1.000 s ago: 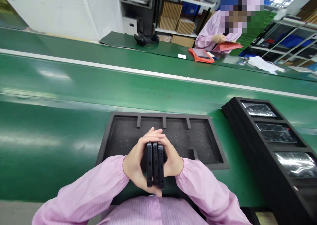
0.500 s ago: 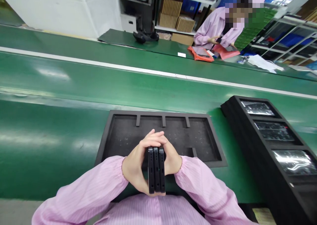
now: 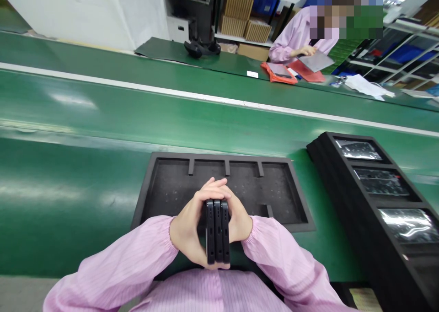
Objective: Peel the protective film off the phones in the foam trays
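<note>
Three black phones (image 3: 217, 232) stand on edge side by side between my hands, their port ends facing me. My left hand (image 3: 192, 227) wraps round them from the left, thumb below and fingers over the top. From the right, my right hand (image 3: 239, 218) closes on the same phones, its fingers meeting the left ones above. The phones' far ends are hidden. Behind and beneath my hands lies a black foam tray (image 3: 147, 190) with short divider ribs along its edges.
At the right, a stack of black foam trays (image 3: 338, 202) holds flat devices in clear wrapping (image 3: 408, 225). A green bench with a pale rail (image 3: 171, 91) runs across. Beyond it a co-worker (image 3: 291, 35) in pink handles a grey sheet near red pouches (image 3: 279, 72). Shelves with cartons (image 3: 236, 14) stand behind.
My hands and the three phones have tilted or risen very slightly, with the grip unchanged. The co-worker's hand has moved, and a grey sheet now shows over the red pouch.
</note>
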Tool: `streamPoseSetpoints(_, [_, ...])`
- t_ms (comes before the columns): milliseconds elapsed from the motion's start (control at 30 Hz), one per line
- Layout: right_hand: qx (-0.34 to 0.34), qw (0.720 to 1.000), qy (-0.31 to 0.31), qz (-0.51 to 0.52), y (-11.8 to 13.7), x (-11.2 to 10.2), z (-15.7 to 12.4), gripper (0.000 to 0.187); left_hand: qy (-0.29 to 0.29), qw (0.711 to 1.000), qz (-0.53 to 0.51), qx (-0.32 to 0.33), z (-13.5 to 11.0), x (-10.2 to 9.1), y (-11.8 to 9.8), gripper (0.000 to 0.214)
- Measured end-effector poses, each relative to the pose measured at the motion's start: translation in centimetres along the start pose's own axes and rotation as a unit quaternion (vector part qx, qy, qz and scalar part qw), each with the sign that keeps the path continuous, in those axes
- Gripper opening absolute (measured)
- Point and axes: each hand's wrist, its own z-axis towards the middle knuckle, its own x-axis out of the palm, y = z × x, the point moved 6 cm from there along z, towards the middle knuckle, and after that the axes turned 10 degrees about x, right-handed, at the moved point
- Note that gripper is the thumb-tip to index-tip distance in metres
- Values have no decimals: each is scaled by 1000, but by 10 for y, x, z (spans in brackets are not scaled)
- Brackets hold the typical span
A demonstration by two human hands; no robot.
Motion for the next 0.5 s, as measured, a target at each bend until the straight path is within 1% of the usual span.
streamPoseSetpoints(200, [10, 999, 0, 33, -4, 1, 1, 87, 9, 1000, -22, -8, 4, -1, 6, 108])
streamPoseSetpoints(333, [39, 998, 8, 50, -11, 2, -2, 96, 9, 999, -31, -16, 5, -1, 8, 108])
streamPoseSetpoints(400, [45, 997, 9, 55, -12, 3, -2, 96, 8, 999, -32, -19, 5, -1, 8, 108])
streamPoseSetpoints(500, [30, 999, 0, 43, -8, 2, -3, 91, 3, 999, -32, -14, 3, 1, 4, 106])
